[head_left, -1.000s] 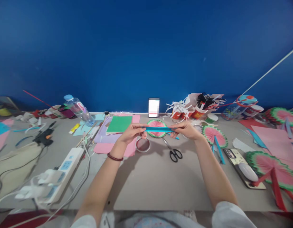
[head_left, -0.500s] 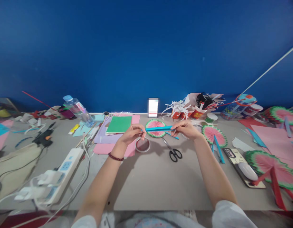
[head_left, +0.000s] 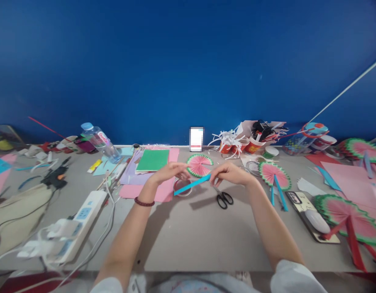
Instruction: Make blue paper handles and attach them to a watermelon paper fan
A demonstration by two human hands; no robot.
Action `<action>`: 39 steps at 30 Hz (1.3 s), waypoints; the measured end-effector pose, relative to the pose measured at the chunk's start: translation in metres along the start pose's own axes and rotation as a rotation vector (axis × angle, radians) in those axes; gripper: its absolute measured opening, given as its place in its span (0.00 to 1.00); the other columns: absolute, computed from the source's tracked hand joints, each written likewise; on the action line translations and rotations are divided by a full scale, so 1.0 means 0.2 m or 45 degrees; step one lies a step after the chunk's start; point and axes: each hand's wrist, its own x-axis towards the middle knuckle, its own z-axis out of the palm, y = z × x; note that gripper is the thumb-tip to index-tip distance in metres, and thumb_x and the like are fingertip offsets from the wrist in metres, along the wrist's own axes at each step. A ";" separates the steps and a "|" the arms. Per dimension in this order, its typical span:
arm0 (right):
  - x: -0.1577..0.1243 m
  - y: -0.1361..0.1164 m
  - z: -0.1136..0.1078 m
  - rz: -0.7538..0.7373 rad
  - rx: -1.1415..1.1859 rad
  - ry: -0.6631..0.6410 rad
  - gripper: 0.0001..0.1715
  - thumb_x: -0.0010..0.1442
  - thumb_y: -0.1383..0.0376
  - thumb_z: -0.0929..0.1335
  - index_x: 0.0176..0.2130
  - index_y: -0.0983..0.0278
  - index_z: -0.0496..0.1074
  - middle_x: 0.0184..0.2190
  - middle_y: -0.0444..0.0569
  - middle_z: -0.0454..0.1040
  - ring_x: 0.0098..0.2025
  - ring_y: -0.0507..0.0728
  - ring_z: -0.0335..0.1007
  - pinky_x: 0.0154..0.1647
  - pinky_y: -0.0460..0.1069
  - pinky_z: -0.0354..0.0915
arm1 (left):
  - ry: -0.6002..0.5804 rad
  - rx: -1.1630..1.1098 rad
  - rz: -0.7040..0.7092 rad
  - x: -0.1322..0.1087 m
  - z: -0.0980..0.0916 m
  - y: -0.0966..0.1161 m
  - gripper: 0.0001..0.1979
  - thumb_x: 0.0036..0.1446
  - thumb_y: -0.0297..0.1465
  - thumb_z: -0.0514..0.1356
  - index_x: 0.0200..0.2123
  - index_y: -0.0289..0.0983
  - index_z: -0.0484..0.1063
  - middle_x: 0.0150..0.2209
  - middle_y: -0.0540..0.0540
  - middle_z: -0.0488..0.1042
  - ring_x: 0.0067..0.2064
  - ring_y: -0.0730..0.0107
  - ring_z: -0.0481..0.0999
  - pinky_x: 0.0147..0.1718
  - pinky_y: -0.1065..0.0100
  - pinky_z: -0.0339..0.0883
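My right hand [head_left: 229,174] pinches the right end of a long blue paper strip [head_left: 192,184], which slopes down to the left with its left end free. My left hand [head_left: 170,171] hovers just above the strip with loosely stretched fingers and holds nothing I can see. Under the strip lies a clear tape roll [head_left: 182,188] on the grey table [head_left: 194,236]. A pink and green folded paper fan disc [head_left: 199,164] lies just behind the hands. Black scissors [head_left: 224,199] lie below my right hand.
Green paper [head_left: 153,159] on pink and purple sheets lies at left-centre, beside a water bottle [head_left: 100,141], a power strip [head_left: 81,219] with cables and a glue gun [head_left: 55,177]. On the right are cups with scraps [head_left: 251,144], more paper fans [head_left: 346,211] and a phone [head_left: 300,203].
The strip was held level by both hands. Now the left hand has let go, the strip's left end has dropped toward the tape roll, and the right hand has moved left and down.
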 end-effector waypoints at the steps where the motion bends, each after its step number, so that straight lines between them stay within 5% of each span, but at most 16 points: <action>1: 0.01 0.00 0.02 0.017 -0.020 -0.042 0.10 0.51 0.68 0.66 0.29 0.65 0.78 0.29 0.47 0.78 0.31 0.53 0.76 0.34 0.48 0.74 | -0.054 0.028 -0.002 0.01 0.05 0.01 0.23 0.55 0.44 0.58 0.46 0.33 0.75 0.36 0.37 0.79 0.37 0.64 0.78 0.37 0.66 0.69; 5: 0.04 0.01 0.08 0.025 -0.088 -0.104 0.13 0.52 0.70 0.64 0.31 0.64 0.78 0.30 0.46 0.78 0.32 0.52 0.76 0.33 0.46 0.73 | -0.155 0.145 -0.050 0.03 0.19 0.01 0.22 0.51 0.40 0.63 0.48 0.37 0.74 0.34 0.42 0.80 0.32 0.69 0.77 0.30 0.72 0.67; 9: 0.03 0.00 0.08 0.008 -0.163 -0.138 0.13 0.55 0.69 0.63 0.34 0.63 0.77 0.33 0.46 0.78 0.33 0.52 0.76 0.30 0.44 0.71 | -0.054 -0.064 -0.058 0.05 0.22 -0.04 0.22 0.46 0.37 0.67 0.43 0.32 0.76 0.31 0.41 0.79 0.32 0.68 0.77 0.35 0.68 0.69; 12: 0.00 -0.02 0.06 -0.010 -0.139 -0.166 0.14 0.58 0.66 0.64 0.45 0.62 0.72 0.39 0.48 0.77 0.33 0.51 0.76 0.28 0.43 0.70 | -0.025 -0.132 -0.052 0.06 0.21 -0.03 0.18 0.45 0.35 0.68 0.39 0.32 0.77 0.29 0.41 0.79 0.30 0.69 0.77 0.35 0.68 0.69; 15: 0.00 -0.02 0.05 -0.052 -0.060 -0.061 0.26 0.57 0.64 0.67 0.55 0.59 0.61 0.42 0.49 0.75 0.31 0.51 0.76 0.25 0.43 0.70 | 0.053 -0.190 -0.066 0.06 0.22 -0.01 0.16 0.44 0.34 0.69 0.36 0.32 0.78 0.29 0.42 0.79 0.30 0.69 0.78 0.34 0.69 0.69; 21: 0.07 0.01 0.10 -0.167 0.025 0.214 0.14 0.54 0.61 0.70 0.40 0.63 0.67 0.28 0.45 0.74 0.30 0.53 0.74 0.24 0.45 0.69 | 0.183 -0.341 -0.025 0.06 0.25 0.01 0.19 0.41 0.35 0.70 0.37 0.32 0.77 0.31 0.41 0.80 0.33 0.68 0.78 0.39 0.65 0.70; 29: 0.11 0.05 0.13 -0.198 -0.089 0.424 0.10 0.50 0.63 0.70 0.34 0.64 0.69 0.24 0.43 0.71 0.24 0.50 0.68 0.20 0.44 0.61 | 0.170 -0.201 0.101 0.06 0.28 0.02 0.21 0.43 0.36 0.69 0.40 0.31 0.75 0.37 0.39 0.79 0.34 0.66 0.79 0.40 0.65 0.70; 39: 0.12 0.03 0.14 -0.168 0.243 0.434 0.17 0.53 0.53 0.69 0.35 0.64 0.69 0.24 0.44 0.73 0.24 0.51 0.69 0.21 0.46 0.65 | 0.281 -0.340 0.058 0.07 0.27 0.00 0.22 0.40 0.34 0.71 0.39 0.32 0.75 0.31 0.43 0.79 0.30 0.68 0.78 0.39 0.63 0.71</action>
